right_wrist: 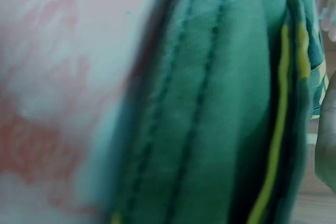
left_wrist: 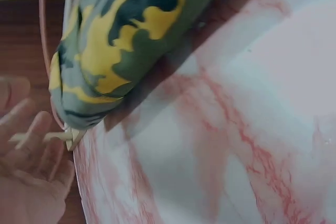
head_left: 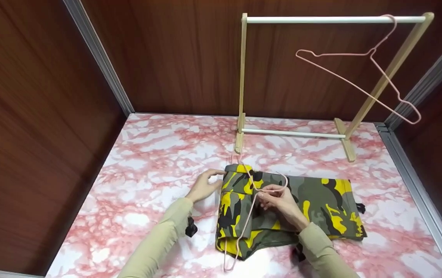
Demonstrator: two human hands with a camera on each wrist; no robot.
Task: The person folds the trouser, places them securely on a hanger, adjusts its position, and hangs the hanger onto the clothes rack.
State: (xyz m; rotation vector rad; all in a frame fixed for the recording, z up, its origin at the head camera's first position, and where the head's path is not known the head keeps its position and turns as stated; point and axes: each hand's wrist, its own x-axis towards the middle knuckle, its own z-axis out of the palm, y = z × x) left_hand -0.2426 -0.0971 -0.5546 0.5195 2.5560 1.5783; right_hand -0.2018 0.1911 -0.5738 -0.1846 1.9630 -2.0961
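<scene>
A folded camouflage garment (head_left: 321, 204) in green, black and yellow lies on the table. Over its left part lies a pink hanger (head_left: 250, 216), with cloth folded across between its arms and its lower bar largely hidden. My right hand (head_left: 283, 202) pinches the hanger near the base of its hook. At the garment's far left edge, my left hand (head_left: 205, 185) has its fingertips against the cloth, fingers loosely spread. In the left wrist view the left hand (left_wrist: 31, 166) appears beside the garment's rounded fold (left_wrist: 121, 45). Stitched green cloth (right_wrist: 205, 98) fills the right wrist view's middle.
Behind the garment stands a wooden rack with a white top rail (head_left: 333, 19). A second pink hanger (head_left: 344, 79) hangs at its right end. The rack's left foot (head_left: 238, 143) is close to the near hanger. Brown panels (head_left: 43, 116) enclose the marbled table (head_left: 147, 154).
</scene>
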